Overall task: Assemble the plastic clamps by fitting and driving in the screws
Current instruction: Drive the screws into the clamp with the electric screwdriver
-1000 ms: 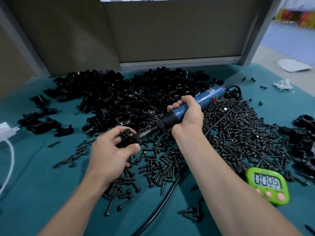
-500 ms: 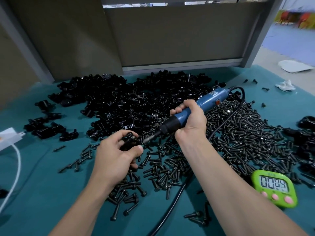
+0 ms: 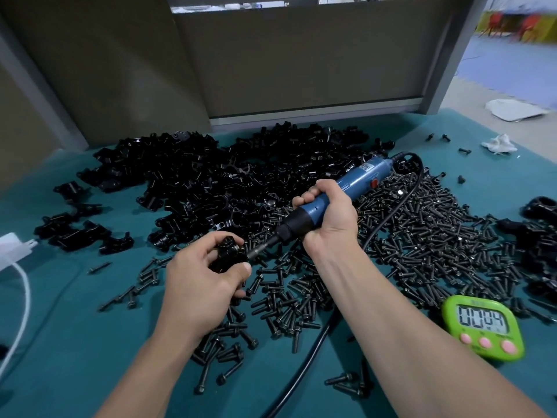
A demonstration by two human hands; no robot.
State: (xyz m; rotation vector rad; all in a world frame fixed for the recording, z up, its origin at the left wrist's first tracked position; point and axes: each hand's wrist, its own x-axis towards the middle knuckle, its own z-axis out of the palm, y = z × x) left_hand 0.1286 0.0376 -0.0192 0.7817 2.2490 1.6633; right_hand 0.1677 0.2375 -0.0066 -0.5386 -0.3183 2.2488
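My left hand grips a black plastic clamp just above the teal table. My right hand holds a blue electric screwdriver, angled down to the left. Its metal bit touches the clamp's right side; the screw there is hidden. A big heap of black clamp parts lies behind my hands. Loose black screws are spread to the right and under my forearms.
A green timer sits at the right front. The screwdriver's black cable runs between my arms toward the front edge. A white adapter with cord lies at the left edge. More black clamps sit far right. A grey partition stands behind.
Both hands hold the same grip with the bit on the clamp. The view has tilted slightly, and the timer reading has dropped from 05 to 04.
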